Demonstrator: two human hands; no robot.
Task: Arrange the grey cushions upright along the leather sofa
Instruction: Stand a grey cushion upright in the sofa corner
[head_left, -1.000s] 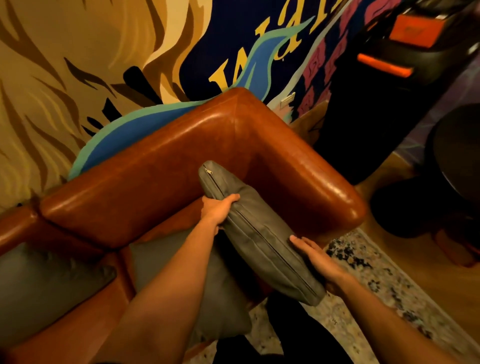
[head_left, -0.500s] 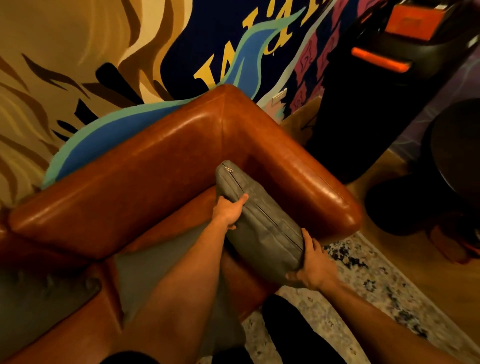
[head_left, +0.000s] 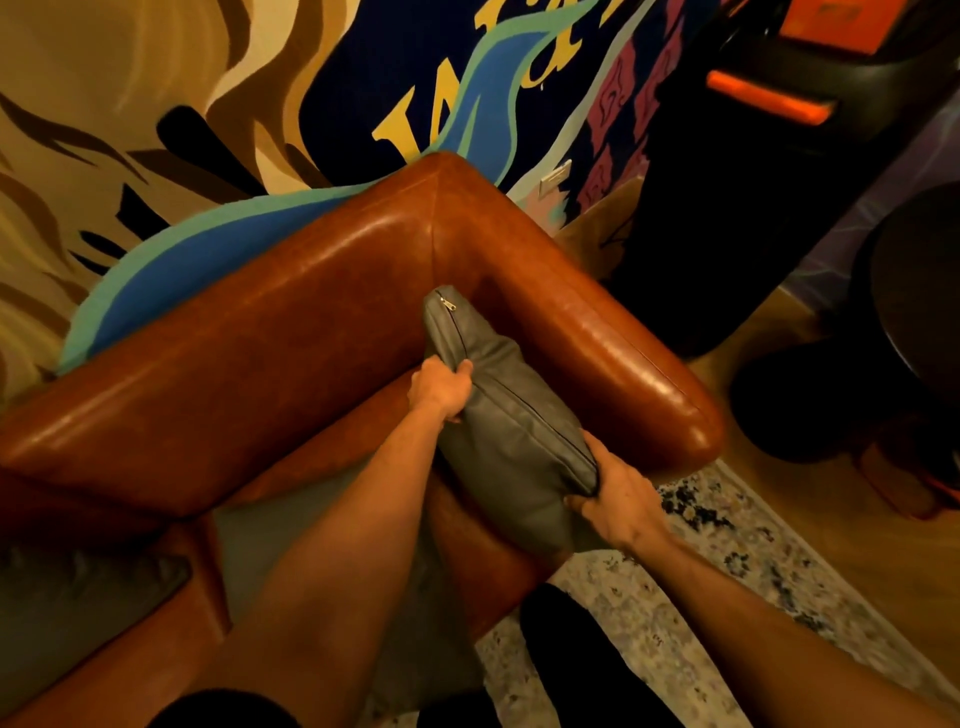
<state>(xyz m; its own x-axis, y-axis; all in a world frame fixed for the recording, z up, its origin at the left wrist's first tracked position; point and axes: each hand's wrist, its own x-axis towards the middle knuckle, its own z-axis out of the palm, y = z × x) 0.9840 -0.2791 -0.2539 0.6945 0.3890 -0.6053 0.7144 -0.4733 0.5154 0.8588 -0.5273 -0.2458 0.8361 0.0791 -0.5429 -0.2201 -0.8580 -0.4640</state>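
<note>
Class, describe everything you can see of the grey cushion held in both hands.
The grey leather-look cushion is plump and smooth, with a dark zip running along its top edge to a metal pull at the far corner. It stands on edge in the corner of the brown leather sofa, beside the armrest. The left hand grips its upper edge; the right hand clasps its near end.
</note>
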